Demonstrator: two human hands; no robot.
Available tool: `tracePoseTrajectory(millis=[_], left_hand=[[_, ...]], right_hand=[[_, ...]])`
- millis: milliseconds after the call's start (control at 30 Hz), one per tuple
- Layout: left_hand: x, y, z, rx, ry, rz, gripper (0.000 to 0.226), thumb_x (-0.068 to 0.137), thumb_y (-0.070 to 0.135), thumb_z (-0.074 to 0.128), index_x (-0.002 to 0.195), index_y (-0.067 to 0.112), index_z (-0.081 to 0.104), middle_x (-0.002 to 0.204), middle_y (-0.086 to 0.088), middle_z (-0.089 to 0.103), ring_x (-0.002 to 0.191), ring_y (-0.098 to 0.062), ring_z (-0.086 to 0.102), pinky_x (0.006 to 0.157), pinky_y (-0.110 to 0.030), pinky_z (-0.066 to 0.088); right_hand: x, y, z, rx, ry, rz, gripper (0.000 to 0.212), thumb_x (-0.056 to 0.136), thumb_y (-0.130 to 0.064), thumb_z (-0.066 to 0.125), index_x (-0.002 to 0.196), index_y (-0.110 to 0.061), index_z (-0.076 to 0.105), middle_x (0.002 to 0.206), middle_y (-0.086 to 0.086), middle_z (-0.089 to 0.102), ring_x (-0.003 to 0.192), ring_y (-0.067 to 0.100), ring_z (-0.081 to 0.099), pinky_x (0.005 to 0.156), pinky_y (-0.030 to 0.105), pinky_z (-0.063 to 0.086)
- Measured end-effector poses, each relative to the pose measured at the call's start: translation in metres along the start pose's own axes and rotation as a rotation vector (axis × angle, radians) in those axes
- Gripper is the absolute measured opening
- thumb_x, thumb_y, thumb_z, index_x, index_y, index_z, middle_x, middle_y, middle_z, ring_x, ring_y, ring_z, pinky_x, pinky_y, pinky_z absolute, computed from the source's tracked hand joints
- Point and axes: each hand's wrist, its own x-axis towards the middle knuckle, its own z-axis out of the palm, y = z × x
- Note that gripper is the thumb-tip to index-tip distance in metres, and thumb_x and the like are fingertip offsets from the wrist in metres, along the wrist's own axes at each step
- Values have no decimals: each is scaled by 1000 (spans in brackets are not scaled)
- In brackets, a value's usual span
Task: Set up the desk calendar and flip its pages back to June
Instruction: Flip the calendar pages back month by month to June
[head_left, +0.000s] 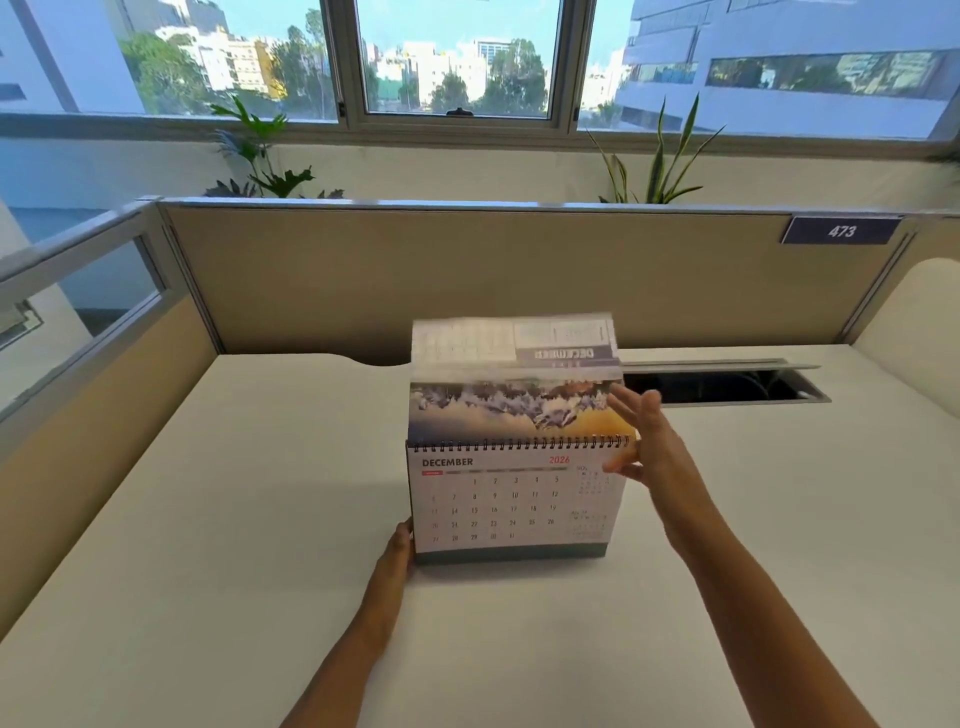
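A spiral-bound desk calendar (511, 506) stands upright on the white desk (208, 519), its front page reading DECEMBER 2026. Above the wire binding, blurred pages (514, 384) stick up in mid-flip, one showing a mountain photo, another an upside-down December heading. My left hand (397, 551) grips the calendar's lower left corner at the base. My right hand (644, 441) is at the right end of the binding, fingers spread, touching the raised pages' edge.
A beige partition (467, 280) walls the desk at the back and left, with a tag "473" (841, 231). An open cable slot (727, 384) lies behind and right of the calendar. Plants (260, 156) stand beyond the partition under the windows.
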Motion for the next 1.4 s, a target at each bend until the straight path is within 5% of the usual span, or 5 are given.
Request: tracePoseTrajectory(millis=[400, 800, 1100, 1200, 1400], left_hand=[[-7, 4, 0, 23, -18, 31, 38, 92, 44, 17, 117, 38, 46, 112, 12, 57, 101, 3, 51, 89, -19, 34], [-6, 3, 0, 23, -4, 7, 30, 93, 44, 19, 111, 43, 44, 108, 16, 55, 96, 8, 48, 94, -25, 32], [-8, 7, 0, 7, -9, -2, 33, 93, 42, 31, 110, 27, 54, 97, 4, 66, 89, -13, 61, 78, -28, 47], [-9, 6, -1, -88, -22, -42, 21, 94, 20, 40, 96, 10, 58, 69, 1, 71, 60, -11, 68, 51, -23, 53], [-12, 6, 1, 37, -45, 65, 46, 87, 51, 17, 119, 37, 47, 119, 14, 57, 110, -4, 53, 88, -13, 38]], right_hand=[[-16, 71, -1, -76, 405, 20, 37, 92, -39, 41, 127, -28, 43, 135, 3, 50, 104, 17, 54, 79, 22, 46], [-49, 82, 22, -149, 45, 285, 78, 80, -59, 32, 146, -28, 4, 151, -2, 30, 136, 23, 34, 110, 41, 28], [-58, 65, -1, -17, 159, 307, 60, 73, -68, 27, 81, -24, 67, 72, -4, 75, 69, 15, 71, 48, 13, 49], [-49, 52, -18, 349, -24, 407, 72, 72, -74, 28, 89, -21, 74, 86, 9, 77, 80, 27, 73, 58, 30, 58], [-23, 22, -19, 492, -90, 159, 76, 69, -75, 17, 116, -33, 59, 120, -15, 65, 70, 19, 70, 83, 37, 54]])
